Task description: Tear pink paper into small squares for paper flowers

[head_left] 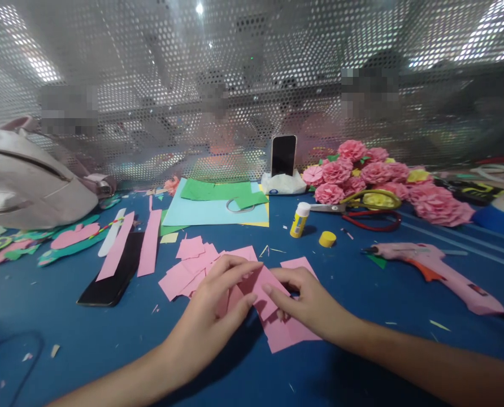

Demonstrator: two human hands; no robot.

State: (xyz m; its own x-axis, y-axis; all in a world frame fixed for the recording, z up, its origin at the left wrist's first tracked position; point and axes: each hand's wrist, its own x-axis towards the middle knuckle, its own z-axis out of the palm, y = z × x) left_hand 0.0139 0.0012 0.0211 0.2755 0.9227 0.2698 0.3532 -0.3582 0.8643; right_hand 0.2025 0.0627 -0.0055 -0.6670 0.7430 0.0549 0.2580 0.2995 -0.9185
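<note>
Between my two hands is a small pink paper square, tilted up off the table. My left hand pinches its left edge between thumb and fingers. On the other side, my right hand grips it with the thumb on top and the fingers curled behind. More pink paper pieces lie loosely heaped to the left, partly behind my left hand. Other pink sheets rest on the table under my right hand. Just beyond stands an uncapped glue stick, its yellow cap lying beside it.
A pink glue gun lies at right, below scissors and pink paper flowers. At left are a black phone under pink strips and a pale backpack. Blue and green sheets lie behind; another phone stands upright.
</note>
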